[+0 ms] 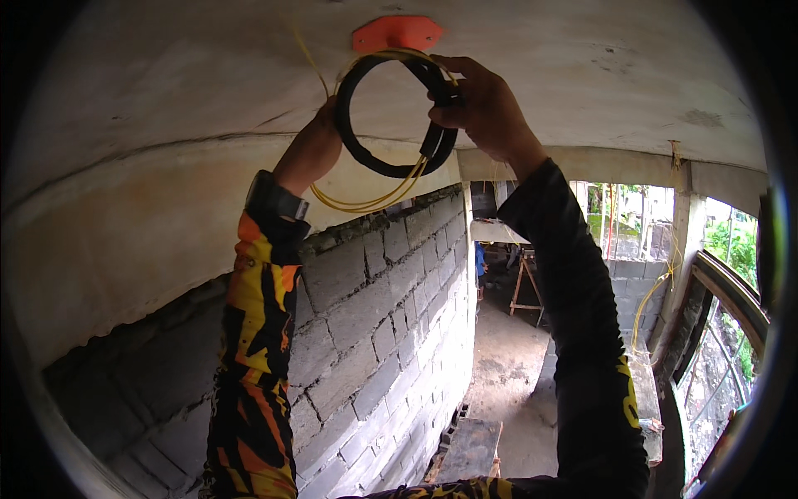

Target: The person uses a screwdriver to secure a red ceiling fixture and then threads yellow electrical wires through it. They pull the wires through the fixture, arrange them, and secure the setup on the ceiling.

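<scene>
Overhead, my right hand (485, 110) is closed around the right side of a black-wrapped coil (348, 137), thumb on the near side. Thin yellow wires (363, 202) run along the coil's top and hang in loops beneath it. My left hand (319, 146) is raised at the coil's left edge; its fingers are hidden behind the ring, so its grip cannot be told. One yellow wire (309, 60) slants up toward the ceiling beside that hand. Just above the coil, an orange plate or box (395, 33) sits on the ceiling.
A grey block wall (374, 291) runs along the left under a plastered beam (150, 216). Below lie a dark board (472, 445) and, farther off, a wooden sawhorse (525, 283). More yellow wires (652, 295) hang at the right by a window frame (731, 283).
</scene>
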The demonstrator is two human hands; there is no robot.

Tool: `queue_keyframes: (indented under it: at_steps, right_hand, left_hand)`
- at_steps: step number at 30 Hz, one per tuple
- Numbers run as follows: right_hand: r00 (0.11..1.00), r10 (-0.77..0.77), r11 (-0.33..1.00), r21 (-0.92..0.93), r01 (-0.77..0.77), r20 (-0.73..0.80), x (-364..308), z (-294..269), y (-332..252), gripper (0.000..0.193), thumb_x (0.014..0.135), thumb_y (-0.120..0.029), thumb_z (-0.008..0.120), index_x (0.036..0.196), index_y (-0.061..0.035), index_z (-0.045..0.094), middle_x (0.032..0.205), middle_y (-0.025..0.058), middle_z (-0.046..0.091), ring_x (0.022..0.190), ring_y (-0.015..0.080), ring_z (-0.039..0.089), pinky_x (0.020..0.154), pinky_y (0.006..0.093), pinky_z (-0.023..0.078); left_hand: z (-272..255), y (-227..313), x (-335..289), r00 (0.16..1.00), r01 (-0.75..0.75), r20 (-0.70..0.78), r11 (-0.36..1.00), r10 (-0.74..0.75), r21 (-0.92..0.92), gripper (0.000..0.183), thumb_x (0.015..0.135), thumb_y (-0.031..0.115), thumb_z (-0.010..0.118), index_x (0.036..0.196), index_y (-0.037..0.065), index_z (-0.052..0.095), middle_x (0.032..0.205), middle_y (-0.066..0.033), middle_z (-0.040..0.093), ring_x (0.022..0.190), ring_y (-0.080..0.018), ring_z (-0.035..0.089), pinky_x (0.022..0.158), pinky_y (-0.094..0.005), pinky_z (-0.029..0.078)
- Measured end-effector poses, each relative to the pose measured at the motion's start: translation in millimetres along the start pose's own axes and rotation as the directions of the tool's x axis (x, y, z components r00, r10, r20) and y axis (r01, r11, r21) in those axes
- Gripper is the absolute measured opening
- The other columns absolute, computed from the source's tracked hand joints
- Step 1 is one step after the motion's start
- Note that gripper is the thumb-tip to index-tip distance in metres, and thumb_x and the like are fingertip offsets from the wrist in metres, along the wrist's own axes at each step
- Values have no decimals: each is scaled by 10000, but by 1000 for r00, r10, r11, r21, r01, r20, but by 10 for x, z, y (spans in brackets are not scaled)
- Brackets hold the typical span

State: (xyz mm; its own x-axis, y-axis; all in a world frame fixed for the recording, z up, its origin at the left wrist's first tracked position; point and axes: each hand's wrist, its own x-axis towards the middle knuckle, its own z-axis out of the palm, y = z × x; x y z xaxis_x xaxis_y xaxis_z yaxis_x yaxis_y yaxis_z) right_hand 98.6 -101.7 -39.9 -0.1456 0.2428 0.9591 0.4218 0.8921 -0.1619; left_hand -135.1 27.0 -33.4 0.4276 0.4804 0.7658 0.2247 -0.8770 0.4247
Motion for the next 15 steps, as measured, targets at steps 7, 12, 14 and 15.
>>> queue_keyframes:
  at_steps: [7,12,14,15]
  right_hand:
    - [996,54,999,-4,-54,64,29,-93,-43,665,749,130,686,1366,-18,485,1005,150,674,855,204,673,780,329,558]
    - [991,113,991,67,-118,75,24,-82,-51,682,768,127,700,1384,-71,483,1041,143,650,935,198,659,888,341,557]
    - [991,115,990,78,-119,64,21,-64,-48,683,768,127,700,1384,-70,480,1047,146,647,938,201,657,887,338,558]
    - [991,118,991,62,-121,58,20,-55,-48,684,768,127,701,1384,-69,478,1050,148,646,940,202,656,885,337,559]
  left_hand:
    - [0,-257,-14,975,162,222,622,19,-766,622,975,660,325,1304,156,481,902,42,481,611,-90,360,534,-235,303]
    - [208,-686,247,952,52,-268,939,-150,-340,327,1058,330,398,1246,77,485,740,-14,454,460,-120,348,404,-283,309]
    - [393,-908,292,923,99,-349,978,-160,-184,362,1022,264,466,1242,-23,447,665,-37,452,450,-150,421,402,-320,357]
    - [454,-1011,326,952,146,-282,986,-117,85,369,1019,266,476,1227,-37,437,675,-44,464,451,-147,422,407,-326,363]
